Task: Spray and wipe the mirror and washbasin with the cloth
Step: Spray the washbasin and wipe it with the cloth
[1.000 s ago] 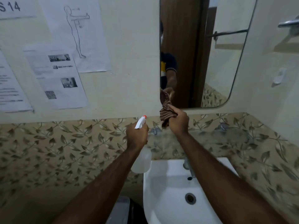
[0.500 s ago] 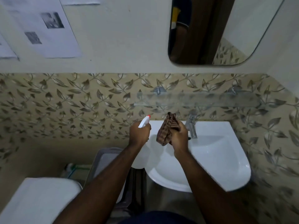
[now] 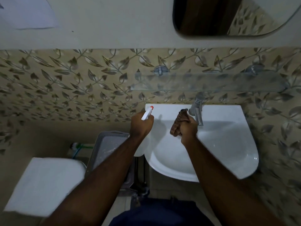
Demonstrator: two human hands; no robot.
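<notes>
Seen from the head camera, looking down: left hand (image 3: 141, 123) wrapped tight round the neck of a white plastic spray bottle (image 3: 142, 145), orange-tipped nozzle pointing up toward the back left corner of the washbasin (image 3: 228, 144), translucent body hanging below the fist beside the basin's left rim. Right hand (image 3: 189, 128) clenched on a crumpled brown striped cloth (image 3: 178, 123), bunched folds sticking up just left of the chrome tap (image 3: 197, 111), held above the bowl. Glossy white ceramic basin, flat at the back, rounded at the front. Above it a clear glass shelf (image 3: 211, 82) on metal brackets against beige tiles patterned with leafy vines. Higher up on the plain wall, the round-cornered lower edge of the mirror (image 3: 236, 17). At left a grey plastic basket (image 3: 107, 147) and a white toilet lid (image 3: 44, 183), slightly blurred.
</notes>
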